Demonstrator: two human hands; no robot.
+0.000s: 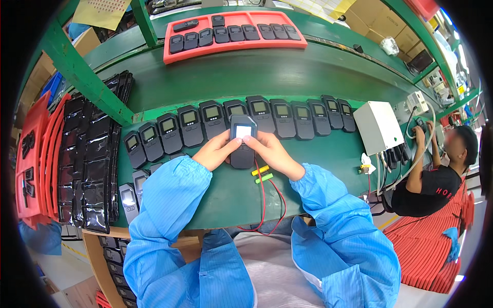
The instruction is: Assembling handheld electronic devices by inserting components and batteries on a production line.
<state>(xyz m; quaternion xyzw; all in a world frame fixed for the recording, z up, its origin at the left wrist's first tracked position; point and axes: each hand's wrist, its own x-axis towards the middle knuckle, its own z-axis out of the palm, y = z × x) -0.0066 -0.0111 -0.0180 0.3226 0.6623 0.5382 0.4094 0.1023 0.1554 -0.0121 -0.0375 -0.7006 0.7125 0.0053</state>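
Observation:
Over the middle of the green bench [215, 203], I hold a black handheld meter [243, 160] upright between both hands. Its screen glows white. My left hand [216, 150] is closed around the meter's left side, and my right hand [277, 154] grips the right side. Both thumbs lie just below the screen. Close to my right hand, a yellow battery cell [260, 170] and a green battery cell [264, 178] lie side by side, with red wires [263, 203] running from them to the front edge. Behind my hands stands a row of similar black meters [284, 119].
A red foam tray [165, 51] with several meters sits on the far shelf. Black wrapped trays [84, 169] and red trays [51, 154] are stacked at left. At right are a white box [377, 128], cables, and a co-worker in black [429, 187].

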